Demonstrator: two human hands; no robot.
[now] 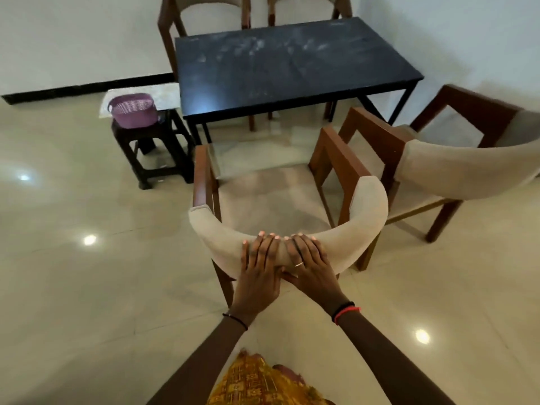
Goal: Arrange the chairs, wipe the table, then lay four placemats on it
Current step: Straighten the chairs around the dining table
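A wooden armchair with a curved beige backrest [365, 217] stands on the floor in front of the dark rectangular table [292, 68], facing it with a gap between them. My left hand [258, 267] and my right hand [308, 264] lie side by side on the middle of that backrest, fingers curled over its top edge. A second matching chair [467, 165] stands to the right, turned at an angle, its arm close to the first chair's arm. Two more chairs [210, 7] sit at the table's far side against the wall. The tabletop shows pale dusty smears.
A purple woven basket [133, 109] rests on a dark wooden stool [152, 153] left of the table, with a pale mat [166, 95] under it. The glossy tiled floor stretches left and right of me. A white wall runs behind the table.
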